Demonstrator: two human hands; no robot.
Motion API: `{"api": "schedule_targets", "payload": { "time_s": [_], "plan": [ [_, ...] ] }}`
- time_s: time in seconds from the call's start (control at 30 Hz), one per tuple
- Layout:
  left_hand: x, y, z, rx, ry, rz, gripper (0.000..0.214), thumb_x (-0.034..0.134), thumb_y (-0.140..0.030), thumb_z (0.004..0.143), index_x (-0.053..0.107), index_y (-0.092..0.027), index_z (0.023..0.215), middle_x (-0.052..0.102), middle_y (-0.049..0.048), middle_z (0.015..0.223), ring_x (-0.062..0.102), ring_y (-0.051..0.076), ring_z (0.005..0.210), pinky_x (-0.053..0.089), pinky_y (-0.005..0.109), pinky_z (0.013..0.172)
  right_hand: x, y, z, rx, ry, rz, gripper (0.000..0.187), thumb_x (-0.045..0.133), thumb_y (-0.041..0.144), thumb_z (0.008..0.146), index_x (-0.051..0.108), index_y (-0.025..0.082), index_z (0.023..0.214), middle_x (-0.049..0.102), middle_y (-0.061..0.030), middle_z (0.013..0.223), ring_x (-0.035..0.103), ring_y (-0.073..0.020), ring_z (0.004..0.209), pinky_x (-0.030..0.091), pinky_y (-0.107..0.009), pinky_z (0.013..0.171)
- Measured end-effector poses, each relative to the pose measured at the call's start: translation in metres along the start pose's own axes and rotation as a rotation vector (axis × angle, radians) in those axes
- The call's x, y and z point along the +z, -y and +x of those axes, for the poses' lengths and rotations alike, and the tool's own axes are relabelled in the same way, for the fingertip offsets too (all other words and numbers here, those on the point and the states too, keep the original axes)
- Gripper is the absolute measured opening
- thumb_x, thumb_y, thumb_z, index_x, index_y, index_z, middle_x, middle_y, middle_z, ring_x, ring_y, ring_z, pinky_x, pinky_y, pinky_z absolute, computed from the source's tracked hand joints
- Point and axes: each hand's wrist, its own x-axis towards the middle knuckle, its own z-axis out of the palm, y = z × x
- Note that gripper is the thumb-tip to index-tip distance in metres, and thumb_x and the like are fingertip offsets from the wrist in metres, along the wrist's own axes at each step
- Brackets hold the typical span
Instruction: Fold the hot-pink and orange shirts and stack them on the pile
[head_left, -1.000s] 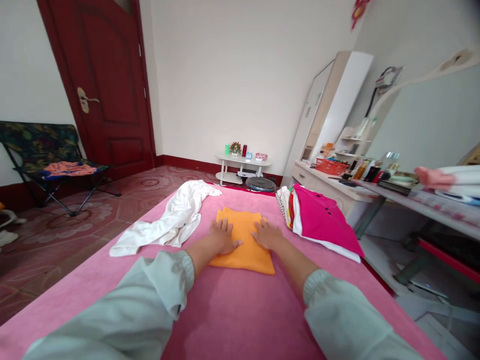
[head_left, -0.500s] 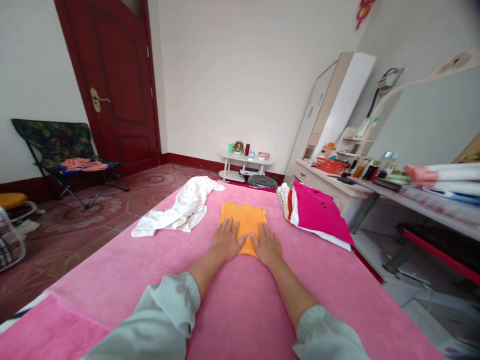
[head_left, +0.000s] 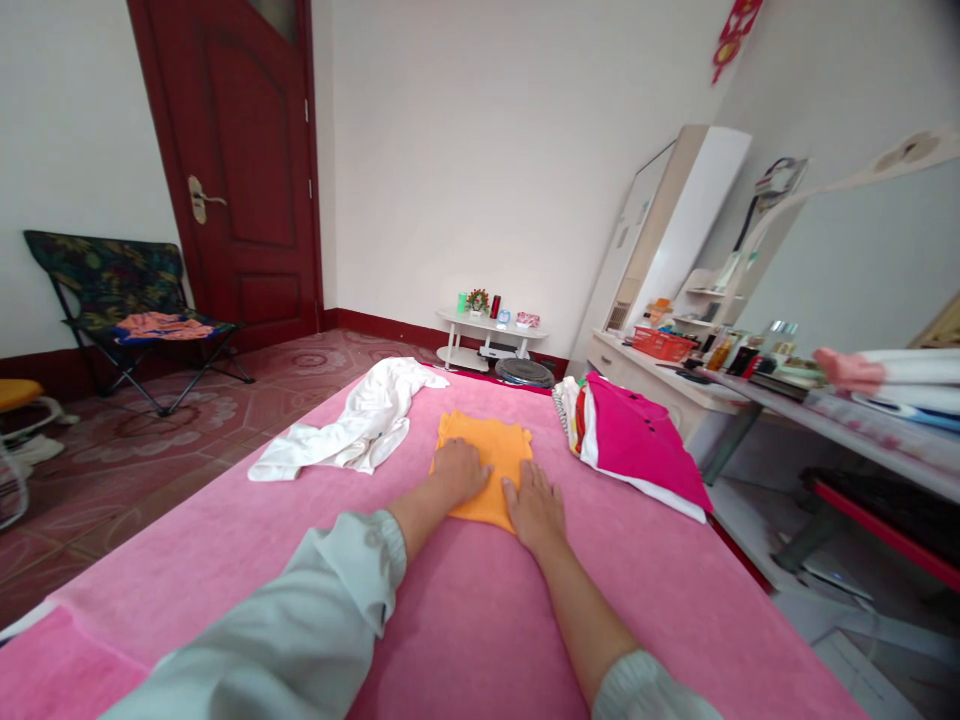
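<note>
A folded orange garment (head_left: 491,455) lies flat in the middle of the pink bed cover (head_left: 480,610). My left hand (head_left: 459,469) rests palm down on its near left part, fingers together and stretched out. My right hand (head_left: 534,505) lies flat at its near right corner, fingers stretched forward, partly on the cloth and partly on the bed cover. Neither hand grips anything. Both pale green sleeves reach in from the bottom.
A crumpled white garment (head_left: 360,428) lies left of the orange one. A stack of folded clothes topped with a magenta shirt (head_left: 637,440) sits at the right. A folding chair (head_left: 127,310), red door (head_left: 240,170), small white table (head_left: 491,335) and cluttered dresser (head_left: 675,355) surround the bed.
Both hands slid back toward me over the orange garment, from its middle to its near edge. The garment looks shorter than a second ago. The view shifted slightly.
</note>
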Motion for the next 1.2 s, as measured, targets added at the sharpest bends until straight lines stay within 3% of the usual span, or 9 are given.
{"api": "schedule_targets", "payload": {
  "time_s": [0.2, 0.33, 0.43, 0.57, 0.73, 0.87, 1.03, 1.13, 1.2],
  "plan": [
    [-0.022, 0.039, 0.030, -0.170, -0.226, 0.269, 0.040, 0.046, -0.015, 0.081, 0.054, -0.012, 0.120, 0.055, 0.0185, 0.120, 0.049, 0.029, 0.118, 0.036, 0.040, 0.100, 0.000, -0.001, 0.000, 0.006, 0.020, 0.023, 0.062, 0.023, 0.045, 0.092, 0.032, 0.010, 0.142, 0.029, -0.0129, 0.149, 0.021, -0.0254, 0.138, 0.017, -0.045, 0.109],
    [-0.041, 0.065, 0.063, -0.206, -0.200, 0.332, 0.045, 0.046, -0.014, 0.082, 0.050, -0.009, 0.127, 0.062, 0.0169, 0.114, 0.058, 0.025, 0.106, 0.041, 0.035, 0.093, -0.001, -0.001, 0.001, 0.002, 0.022, 0.037, 0.062, 0.023, 0.045, 0.092, 0.032, 0.009, 0.142, 0.029, -0.0132, 0.149, 0.021, -0.0261, 0.138, 0.016, -0.046, 0.109],
    [-0.050, 0.078, 0.085, -0.191, -0.102, 0.362, 0.038, 0.053, -0.016, 0.079, 0.060, -0.014, 0.116, 0.068, 0.0099, 0.104, 0.063, 0.020, 0.097, 0.045, 0.027, 0.086, 0.000, -0.001, 0.001, 0.003, 0.020, 0.044, 0.063, 0.024, 0.045, 0.092, 0.031, 0.008, 0.142, 0.029, -0.0134, 0.149, 0.020, -0.0258, 0.138, 0.015, -0.046, 0.109],
    [-0.054, 0.086, 0.108, -0.157, 0.013, 0.401, 0.013, 0.063, -0.022, 0.072, 0.070, -0.018, 0.083, 0.071, 0.0020, 0.085, 0.064, 0.017, 0.082, 0.047, 0.022, 0.074, 0.000, -0.002, 0.001, 0.006, 0.027, 0.053, 0.063, 0.024, 0.045, 0.091, 0.030, 0.008, 0.143, 0.027, -0.0121, 0.150, 0.021, -0.0257, 0.138, 0.014, -0.045, 0.110],
    [-0.050, 0.090, 0.128, -0.194, -0.014, 0.491, 0.010, 0.067, -0.027, 0.067, 0.066, -0.017, 0.065, 0.068, 0.0045, 0.075, 0.063, 0.021, 0.079, 0.047, 0.026, 0.071, -0.002, -0.001, -0.001, 0.010, 0.022, 0.059, 0.063, 0.025, 0.045, 0.091, 0.031, 0.009, 0.143, 0.029, -0.0110, 0.149, 0.021, -0.0256, 0.138, 0.013, -0.045, 0.110],
    [-0.043, 0.088, 0.127, -0.193, -0.078, 0.529, 0.012, 0.067, -0.025, 0.066, 0.066, -0.016, 0.075, 0.068, 0.0073, 0.082, 0.063, 0.024, 0.084, 0.047, 0.029, 0.073, 0.000, -0.001, 0.000, 0.009, 0.015, 0.063, 0.063, 0.025, 0.045, 0.091, 0.032, 0.009, 0.142, 0.029, -0.0111, 0.149, 0.021, -0.0255, 0.138, 0.013, -0.045, 0.110],
    [-0.042, 0.064, 0.107, -0.101, -0.188, 0.529, 0.028, 0.051, -0.015, 0.078, 0.060, -0.011, 0.104, 0.060, 0.0151, 0.113, 0.056, 0.026, 0.104, 0.044, 0.035, 0.088, 0.002, -0.002, 0.000, -0.003, -0.002, 0.068, 0.063, 0.026, 0.046, 0.091, 0.032, 0.009, 0.142, 0.029, -0.0120, 0.149, 0.022, -0.0260, 0.137, 0.014, -0.046, 0.110],
    [-0.035, 0.040, 0.087, 0.075, -0.110, 0.499, 0.032, 0.037, -0.013, 0.087, 0.059, -0.010, 0.109, 0.057, 0.0130, 0.119, 0.051, 0.020, 0.112, 0.036, 0.031, 0.099, 0.001, -0.002, 0.000, -0.005, -0.003, 0.071, 0.062, 0.027, 0.045, 0.091, 0.033, 0.009, 0.141, 0.029, -0.0126, 0.149, 0.022, -0.0261, 0.137, 0.014, -0.046, 0.109],
    [-0.023, 0.026, 0.069, 0.197, 0.011, 0.471, 0.033, 0.039, -0.022, 0.090, 0.057, -0.013, 0.117, 0.058, 0.0089, 0.121, 0.051, 0.017, 0.113, 0.035, 0.026, 0.100, 0.002, -0.002, 0.000, -0.010, -0.001, 0.077, 0.061, 0.027, 0.045, 0.092, 0.033, 0.010, 0.141, 0.029, -0.0130, 0.149, 0.023, -0.0262, 0.137, 0.014, -0.046, 0.109]
  ]
}}
